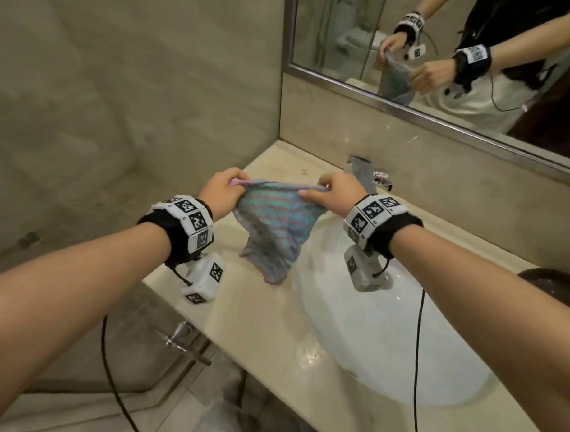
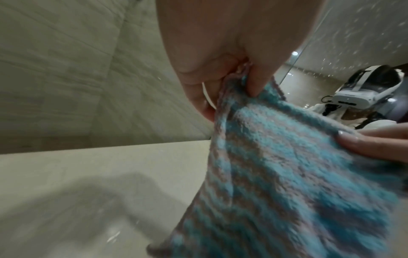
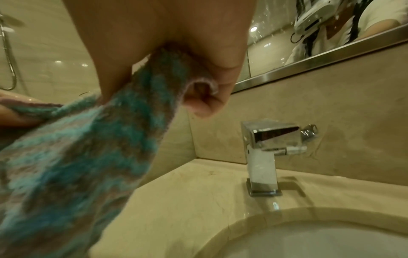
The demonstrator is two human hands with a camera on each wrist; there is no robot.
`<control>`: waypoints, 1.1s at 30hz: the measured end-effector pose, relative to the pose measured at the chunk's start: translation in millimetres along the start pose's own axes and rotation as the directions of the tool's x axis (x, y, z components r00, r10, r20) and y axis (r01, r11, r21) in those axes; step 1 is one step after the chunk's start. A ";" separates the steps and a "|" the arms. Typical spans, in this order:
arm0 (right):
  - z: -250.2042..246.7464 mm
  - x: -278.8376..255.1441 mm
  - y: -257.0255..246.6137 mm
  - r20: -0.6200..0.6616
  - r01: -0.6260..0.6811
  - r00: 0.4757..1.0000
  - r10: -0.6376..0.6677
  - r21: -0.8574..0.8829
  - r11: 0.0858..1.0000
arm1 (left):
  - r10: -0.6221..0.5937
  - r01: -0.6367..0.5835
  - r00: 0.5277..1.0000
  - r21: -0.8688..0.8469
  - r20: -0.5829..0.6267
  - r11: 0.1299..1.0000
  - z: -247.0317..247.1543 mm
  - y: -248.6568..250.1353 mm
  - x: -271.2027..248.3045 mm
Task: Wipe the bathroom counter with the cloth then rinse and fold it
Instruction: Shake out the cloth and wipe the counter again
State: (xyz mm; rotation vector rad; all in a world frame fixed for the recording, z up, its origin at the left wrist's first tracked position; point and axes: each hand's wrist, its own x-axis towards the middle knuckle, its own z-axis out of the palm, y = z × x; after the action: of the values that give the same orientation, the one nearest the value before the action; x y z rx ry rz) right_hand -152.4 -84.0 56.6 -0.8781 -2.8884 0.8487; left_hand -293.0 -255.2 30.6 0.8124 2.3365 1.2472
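Observation:
A knitted cloth [image 1: 270, 225] with blue and mauve stripes hangs in the air over the beige stone counter [image 1: 254, 318], at the left rim of the white basin [image 1: 386, 342]. My left hand [image 1: 221, 189] pinches its top left corner and my right hand [image 1: 329, 193] pinches its top right corner, so the top edge is stretched between them. The left wrist view shows the cloth [image 2: 287, 174] pinched between thumb and fingers [image 2: 256, 82]. In the right wrist view the cloth [image 3: 88, 157] is bunched in my right fist [image 3: 194, 83].
A chrome square tap [image 1: 372, 175] stands behind the basin, close behind my right hand. A mirror [image 1: 444, 59] runs along the back wall above a stone upstand. A tiled wall closes the counter's left end. A dark round object [image 1: 552, 283] sits at the right edge.

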 end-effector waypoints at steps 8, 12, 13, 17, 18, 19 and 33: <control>-42.5 41.8 -32.1 -0.378 -0.031 0.925 0.044 0.041 0.999 | 0.172 -0.173 0.971 0.007 -0.168 0.985 -33.2 40.6 79.7; -38.0 50.0 -32.8 -0.304 -0.026 0.952 0.039 0.046 0.999 | 0.190 -0.180 0.975 0.091 -0.117 0.979 -43.6 38.9 99.5; -31.4 51.0 -30.4 -0.225 -0.052 0.973 0.060 0.039 0.998 | 0.153 -0.144 0.985 0.109 -0.080 0.984 -42.4 31.7 98.6; 5.6 45.9 -12.3 0.101 -0.073 0.991 0.087 -0.137 0.988 | -0.061 0.016 0.976 0.211 0.209 0.977 -33.9 -19.7 77.7; 15.0 42.3 -8.6 0.175 -0.054 0.981 0.083 -0.166 0.985 | -0.119 0.044 0.946 0.245 0.300 0.968 -32.6 -34.9 71.7; 24.1 37.9 -5.5 0.253 -0.038 0.964 0.083 -0.179 0.983 | -0.175 0.072 0.910 0.271 0.376 0.960 -31.5 -47.8 64.7; 94.4 71.3 2.9 0.089 0.027 0.996 -0.021 -0.068 0.997 | -0.066 0.023 0.996 0.543 0.059 0.840 2.5 -71.9 71.3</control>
State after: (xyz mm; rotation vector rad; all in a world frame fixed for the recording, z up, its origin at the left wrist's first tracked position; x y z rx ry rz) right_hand -225.8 -92.0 -35.8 -0.8304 -3.0154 0.8101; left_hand -368.8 -239.7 -34.7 0.9424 2.6594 0.5062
